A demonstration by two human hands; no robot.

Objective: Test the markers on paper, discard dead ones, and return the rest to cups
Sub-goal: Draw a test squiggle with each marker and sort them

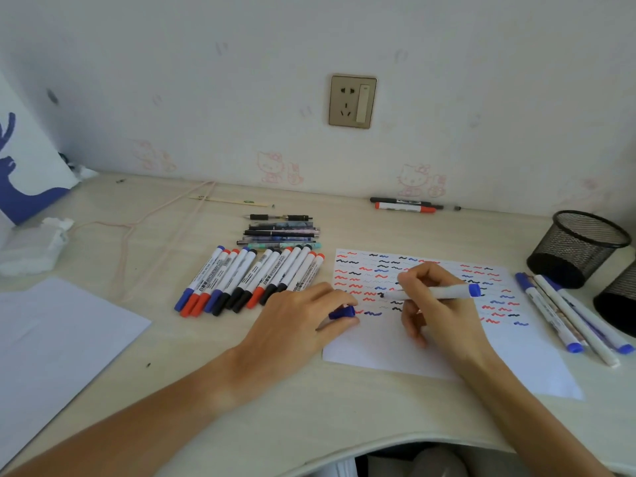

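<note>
The right hand (437, 297) pinched a white marker with a blue end (437, 292), its tip touching the squiggle-covered white paper sheet (395, 346) on the desk. The left hand (299, 321), just left, gripped the marker's blue cap (342, 312) at the sheet's left edge.

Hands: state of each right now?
Left hand: holds the blue cap, resting at the test paper edge.
Right hand: grips the uncapped marker, tip on the paper.
</note>
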